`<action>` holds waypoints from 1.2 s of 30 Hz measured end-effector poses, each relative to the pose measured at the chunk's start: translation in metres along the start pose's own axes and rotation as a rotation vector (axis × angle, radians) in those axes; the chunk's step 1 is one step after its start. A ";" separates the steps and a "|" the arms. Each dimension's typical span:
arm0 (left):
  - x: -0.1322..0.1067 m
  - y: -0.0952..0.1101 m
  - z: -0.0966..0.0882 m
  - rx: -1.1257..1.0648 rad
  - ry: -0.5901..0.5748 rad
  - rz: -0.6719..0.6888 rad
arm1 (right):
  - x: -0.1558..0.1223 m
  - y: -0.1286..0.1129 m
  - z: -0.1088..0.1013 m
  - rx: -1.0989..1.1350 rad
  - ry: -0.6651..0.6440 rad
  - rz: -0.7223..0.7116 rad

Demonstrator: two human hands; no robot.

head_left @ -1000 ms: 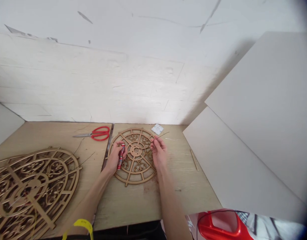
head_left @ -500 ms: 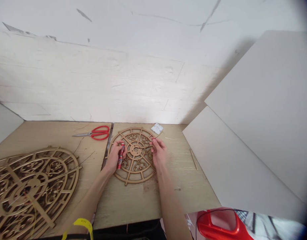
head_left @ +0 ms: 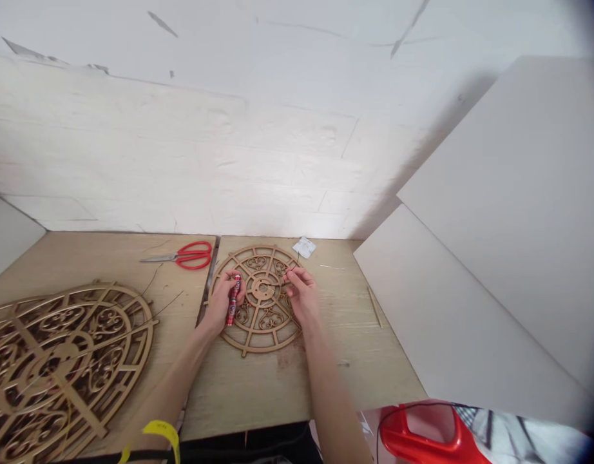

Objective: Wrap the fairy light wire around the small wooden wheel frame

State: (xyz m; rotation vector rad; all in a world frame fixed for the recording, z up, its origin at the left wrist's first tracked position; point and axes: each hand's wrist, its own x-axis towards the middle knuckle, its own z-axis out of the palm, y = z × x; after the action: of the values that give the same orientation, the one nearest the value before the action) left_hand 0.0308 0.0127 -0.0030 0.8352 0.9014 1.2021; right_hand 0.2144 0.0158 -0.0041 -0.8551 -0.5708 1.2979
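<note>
A round gold-brown openwork panel [head_left: 249, 341] with scrolls and spokes lies flat on the table before me. My left hand [head_left: 220, 303] is over its left side, fingers closed around a slim red printed tube [head_left: 232, 308] held upright along the palm. Over the panel's right side, my right hand [head_left: 303, 293] pinches a thin dark wire [head_left: 297, 259] between thumb and fingertips. One end of the wire sticks up past the fingers; its other end is too fine to follow.
More round openwork panels [head_left: 96, 412] are stacked at the left, with loose thin wires on top. Red-handled scissors [head_left: 193, 255] lie behind them. A small white packet [head_left: 304, 247] is near the wall. White boards [head_left: 437, 303] bound the right side; a red plastic object [head_left: 422, 444] is below.
My right hand has moved slightly left and inward over the panel, and the wire end now points more steeply upward. The left hand keeps its hold on the red tube.
</note>
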 end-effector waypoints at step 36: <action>-0.008 0.003 0.003 0.176 -0.132 0.049 | -0.023 0.017 0.029 -0.541 -0.202 -0.221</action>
State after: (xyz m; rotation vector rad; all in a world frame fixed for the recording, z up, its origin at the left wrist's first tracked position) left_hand 0.0309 0.0052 0.0020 1.0708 0.8913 1.1070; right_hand 0.1768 0.0011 0.0012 -1.0688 -1.1781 1.0443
